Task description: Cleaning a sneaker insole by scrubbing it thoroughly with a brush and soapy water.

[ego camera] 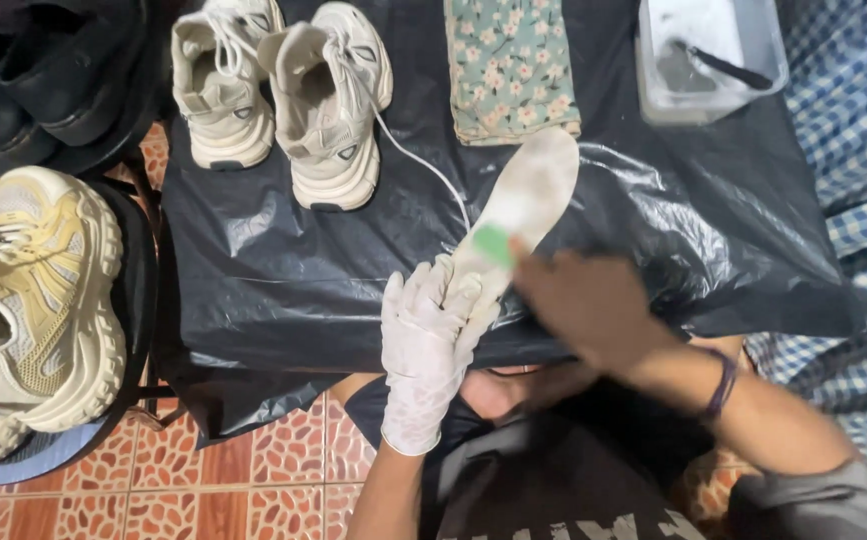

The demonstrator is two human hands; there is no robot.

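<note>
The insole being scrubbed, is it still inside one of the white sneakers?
No, the insole lies out on the black plastic sheet, held by the gloved left hand, apart from the white sneakers.

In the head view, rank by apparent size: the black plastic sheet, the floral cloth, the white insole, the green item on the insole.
1. Black plastic sheet
2. Floral cloth
3. White insole, similar to the cloth, so unsure
4. Green item

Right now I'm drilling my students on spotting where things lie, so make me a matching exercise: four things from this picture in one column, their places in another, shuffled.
Things:
1. insole
2. white sneakers
3. flowered cloth
4. plastic tub

Places:
A. top right corner of the black sheet
B. top left of the sheet, side by side
C. in the gloved left hand
D. top middle, lying flat

Pairs: 1-C, 2-B, 3-D, 4-A
</note>
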